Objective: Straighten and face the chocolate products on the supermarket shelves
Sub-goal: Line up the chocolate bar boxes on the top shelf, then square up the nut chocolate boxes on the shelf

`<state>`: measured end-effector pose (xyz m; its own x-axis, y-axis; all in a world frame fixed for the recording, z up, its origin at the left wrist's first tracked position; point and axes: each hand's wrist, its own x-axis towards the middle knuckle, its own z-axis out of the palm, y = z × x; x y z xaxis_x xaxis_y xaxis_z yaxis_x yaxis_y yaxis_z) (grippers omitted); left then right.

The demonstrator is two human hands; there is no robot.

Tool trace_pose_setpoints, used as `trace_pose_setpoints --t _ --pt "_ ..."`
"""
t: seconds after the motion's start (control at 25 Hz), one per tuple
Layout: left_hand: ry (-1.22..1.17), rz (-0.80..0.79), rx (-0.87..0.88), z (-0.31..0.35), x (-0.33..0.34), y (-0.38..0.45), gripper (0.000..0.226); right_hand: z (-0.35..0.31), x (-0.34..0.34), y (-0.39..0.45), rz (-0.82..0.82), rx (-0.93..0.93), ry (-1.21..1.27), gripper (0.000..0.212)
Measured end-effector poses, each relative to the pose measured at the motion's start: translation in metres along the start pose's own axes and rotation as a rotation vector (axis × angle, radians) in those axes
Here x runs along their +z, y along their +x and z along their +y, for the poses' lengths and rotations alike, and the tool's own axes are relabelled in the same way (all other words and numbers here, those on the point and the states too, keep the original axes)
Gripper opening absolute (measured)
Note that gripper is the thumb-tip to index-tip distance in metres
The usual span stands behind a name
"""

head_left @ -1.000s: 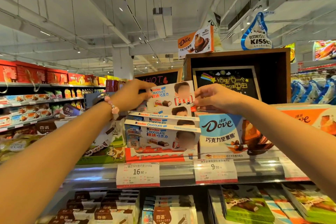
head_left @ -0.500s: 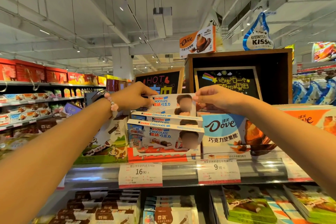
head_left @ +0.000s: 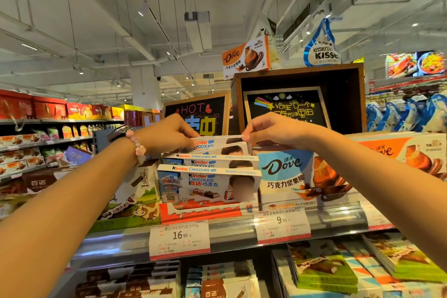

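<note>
Our left hand (head_left: 167, 134) and right hand (head_left: 271, 130) pinch the ends of the rearmost Kinder Chocolate box (head_left: 217, 144). We should lower it level and square behind the front boxes (head_left: 208, 184), label forward.

white-red Kinder boxes (head_left: 208, 184), blue-white Dove box (head_left: 285, 176)

Both arms stretched fwd & up, forearms bare. Left hand (head_left: 169, 134), bead bracelet at wrist, fingers curled, pinching the left end of a box; right hand (head_left: 271, 130) pinches its right top corner w/ thumb & fingertips.
</note>
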<state>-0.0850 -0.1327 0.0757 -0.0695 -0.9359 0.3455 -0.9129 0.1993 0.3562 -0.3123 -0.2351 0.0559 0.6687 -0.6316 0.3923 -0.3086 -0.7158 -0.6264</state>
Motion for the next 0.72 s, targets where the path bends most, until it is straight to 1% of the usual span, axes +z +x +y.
trace_pose_setpoints --t 0.16,0.28,0.32,0.4,0.48,0.56,0.72 --pt "0.018 -0.016 0.013 0.000 0.000 -0.001 0.021 -0.009 0.004 -0.003 0.002 0.064 0.012 0.011" --pt "0.079 -0.037 0.021 0.002 0.002 0.001 0.022 -0.015 -0.004 -0.013 -0.043 0.068 -0.153 0.022" --pt "0.129 -0.032 0.027 0.004 0.002 0.001 0.021 -0.015 -0.011 -0.019 -0.029 0.065 -0.148 0.027" --pt "0.204 0.023 0.062 0.013 0.004 0.004 0.021 -0.010 -0.028 -0.036 0.061 0.051 -0.074 0.031" --pt "0.178 0.098 0.113 0.030 0.009 0.010 0.021 0.000 -0.048 -0.054 0.138 0.028 -0.054 0.026" --pt "0.130 0.143 0.184 0.054 0.020 0.017 0.016 0.015 -0.069 -0.071 0.178 0.024 -0.075 0.021" --pt "0.106 0.165 0.305 0.106 0.050 0.031 0.011 0.044 -0.108 -0.098 0.197 0.018 -0.169 0.016"
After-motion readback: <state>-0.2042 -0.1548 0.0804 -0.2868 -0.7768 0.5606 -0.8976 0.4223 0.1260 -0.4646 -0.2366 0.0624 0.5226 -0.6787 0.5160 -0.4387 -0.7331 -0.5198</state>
